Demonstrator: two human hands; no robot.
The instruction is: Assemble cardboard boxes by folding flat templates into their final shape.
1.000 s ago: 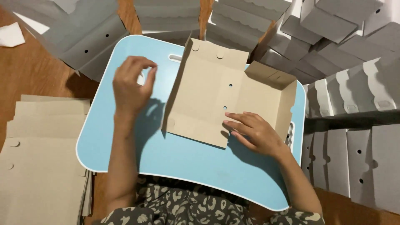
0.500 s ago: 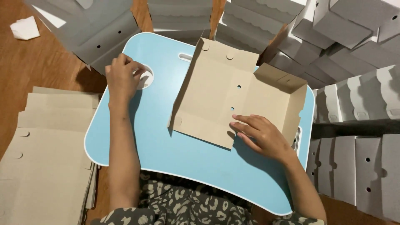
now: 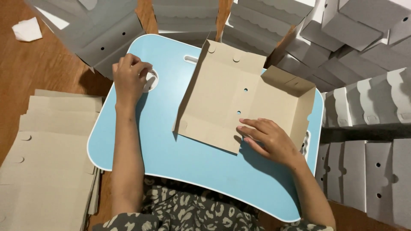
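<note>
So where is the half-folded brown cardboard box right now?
In the head view, the half-folded brown cardboard box lies on the light blue lap tray, right of centre, with the right hand pressing its near edge.

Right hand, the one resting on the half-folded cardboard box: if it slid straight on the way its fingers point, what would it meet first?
The right hand points left and slightly up across the cardboard box. It would probably cross the flat panel's two small holes first, then the panel's left edge.
</note>
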